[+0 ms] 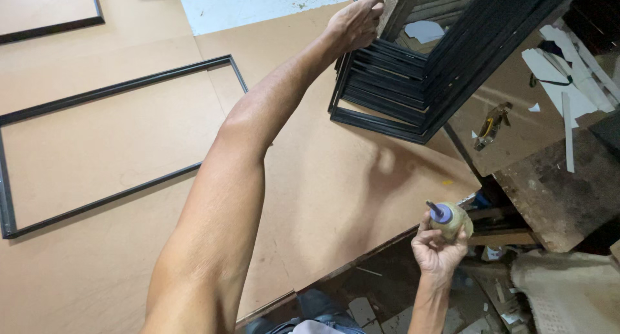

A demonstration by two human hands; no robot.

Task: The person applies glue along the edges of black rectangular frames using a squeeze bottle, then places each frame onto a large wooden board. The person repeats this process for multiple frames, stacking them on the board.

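Frames of thin black moulding are stacked [394,82] at the far edge of a brown fibreboard worktop [323,179], leaning upward against something out of view, and the left hand [354,21] is stretched to their top corner. Its fingers are pressed on the uppermost frame, though whether they are closed round the edge or only resting there cannot be told from this angle. A glue bottle [451,219] is held in the right hand [438,247], gripped from below with the fingers curled round its body, out beyond the front edge of the board.

Trouble is most likely to come from the stack: the frames are nested loosely and tilted, so a pull on one corner could slide the others off the board toward the cluttered lower bench [555,198]. Glue could also be dripped (the purple nozzle is uncapped, as far as can be seen) if the bottle is tipped over the floor scraps.

The bottle is rounded and crusted with dried yellowish residue. The board is matte, smooth and flat. A single black rectangular frame [123,140] is laid flat on it, well apart from the stack, slender and sharp-cornered. White paper offcuts [568,82] are scattered at the right.
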